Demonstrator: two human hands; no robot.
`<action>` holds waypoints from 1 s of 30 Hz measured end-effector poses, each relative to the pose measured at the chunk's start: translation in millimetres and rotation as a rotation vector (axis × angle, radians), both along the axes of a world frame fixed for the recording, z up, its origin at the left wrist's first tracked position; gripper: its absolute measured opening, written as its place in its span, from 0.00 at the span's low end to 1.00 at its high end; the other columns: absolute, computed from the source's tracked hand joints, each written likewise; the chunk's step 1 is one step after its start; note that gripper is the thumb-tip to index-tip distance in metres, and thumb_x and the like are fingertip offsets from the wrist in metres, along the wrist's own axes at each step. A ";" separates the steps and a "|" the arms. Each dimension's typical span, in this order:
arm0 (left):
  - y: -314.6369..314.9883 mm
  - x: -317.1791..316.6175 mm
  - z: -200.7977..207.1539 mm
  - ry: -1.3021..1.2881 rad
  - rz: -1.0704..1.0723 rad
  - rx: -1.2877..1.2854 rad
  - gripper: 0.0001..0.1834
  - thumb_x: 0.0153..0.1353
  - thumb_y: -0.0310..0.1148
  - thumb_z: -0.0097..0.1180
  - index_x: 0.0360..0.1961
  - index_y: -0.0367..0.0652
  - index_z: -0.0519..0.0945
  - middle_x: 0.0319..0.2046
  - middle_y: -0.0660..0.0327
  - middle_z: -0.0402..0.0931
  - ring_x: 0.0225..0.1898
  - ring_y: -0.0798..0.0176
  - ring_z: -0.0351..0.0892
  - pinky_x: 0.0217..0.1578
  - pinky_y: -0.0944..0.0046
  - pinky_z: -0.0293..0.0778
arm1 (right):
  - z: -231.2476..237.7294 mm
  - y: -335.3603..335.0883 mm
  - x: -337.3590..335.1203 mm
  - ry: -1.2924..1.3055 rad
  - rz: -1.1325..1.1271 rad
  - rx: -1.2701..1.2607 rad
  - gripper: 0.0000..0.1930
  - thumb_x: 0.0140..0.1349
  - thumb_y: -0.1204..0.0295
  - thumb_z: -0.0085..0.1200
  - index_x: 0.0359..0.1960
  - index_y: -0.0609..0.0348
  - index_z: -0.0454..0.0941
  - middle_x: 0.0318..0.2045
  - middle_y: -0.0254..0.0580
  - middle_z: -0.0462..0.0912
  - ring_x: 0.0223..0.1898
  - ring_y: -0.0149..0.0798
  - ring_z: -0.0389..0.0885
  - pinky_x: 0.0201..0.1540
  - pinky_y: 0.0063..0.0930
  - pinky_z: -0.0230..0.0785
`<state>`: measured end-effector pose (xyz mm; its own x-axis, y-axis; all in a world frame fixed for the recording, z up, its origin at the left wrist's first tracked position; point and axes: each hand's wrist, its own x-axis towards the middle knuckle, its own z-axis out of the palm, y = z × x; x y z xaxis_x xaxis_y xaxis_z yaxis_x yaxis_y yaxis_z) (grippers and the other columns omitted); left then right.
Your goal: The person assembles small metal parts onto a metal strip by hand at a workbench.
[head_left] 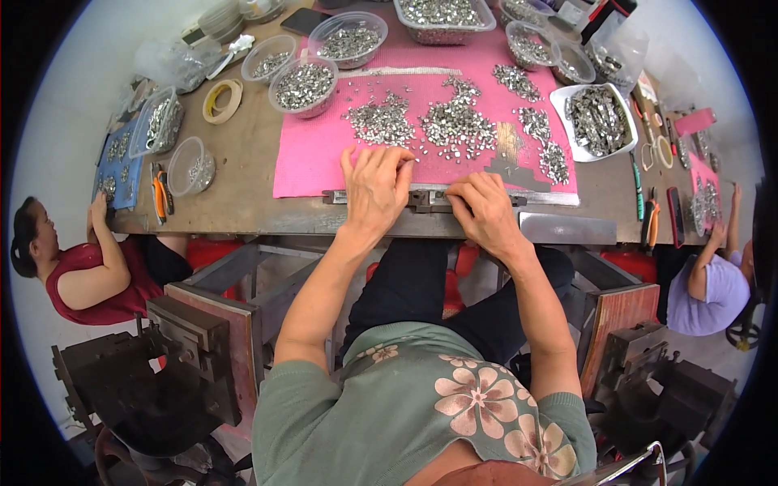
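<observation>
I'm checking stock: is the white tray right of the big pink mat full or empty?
Full, or nearly: metal pieces heap across the white tray, hiding its bottom; how deep they lie, I cannot tell.

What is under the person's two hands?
A metal bar shows between the left hand and right hand and beyond both, along the near edge of the pink mat. The hands hide its other stretches; anything held in them cannot be made out.

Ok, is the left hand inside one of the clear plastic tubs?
No, the left hand is down by the metal rail along the near edge of the pink mat.
</observation>
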<state>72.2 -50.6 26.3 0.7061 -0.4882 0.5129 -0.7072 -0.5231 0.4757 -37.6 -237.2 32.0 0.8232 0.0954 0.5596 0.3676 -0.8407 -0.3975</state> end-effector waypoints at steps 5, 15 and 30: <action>-5.3 16.1 -5.9 -0.056 -0.028 0.057 0.05 0.61 0.32 0.66 0.39 0.48 0.85 0.30 0.67 0.80 0.39 0.60 0.77 0.61 0.43 0.56 | -3.6 -1.0 35.0 0.009 -0.077 -0.013 0.05 0.59 0.79 0.62 0.36 0.59 0.82 0.33 0.40 0.79 0.38 0.45 0.79 0.47 0.38 0.68; -8.8 30.4 -16.7 -0.073 -0.124 0.092 0.04 0.61 0.31 0.65 0.37 0.47 0.83 0.33 0.66 0.77 0.42 0.58 0.75 0.59 0.41 0.57 | -16.5 13.5 74.5 0.062 -0.221 -0.146 0.06 0.58 0.71 0.63 0.33 0.59 0.81 0.33 0.45 0.77 0.39 0.47 0.78 0.45 0.42 0.63; 8.8 13.4 -7.9 0.017 -0.128 0.008 0.03 0.64 0.27 0.59 0.38 0.44 0.80 0.33 0.64 0.77 0.41 0.58 0.76 0.58 0.45 0.58 | -18.2 20.3 85.9 0.023 -0.291 -0.163 0.06 0.58 0.71 0.65 0.30 0.59 0.81 0.31 0.43 0.78 0.38 0.46 0.79 0.45 0.41 0.63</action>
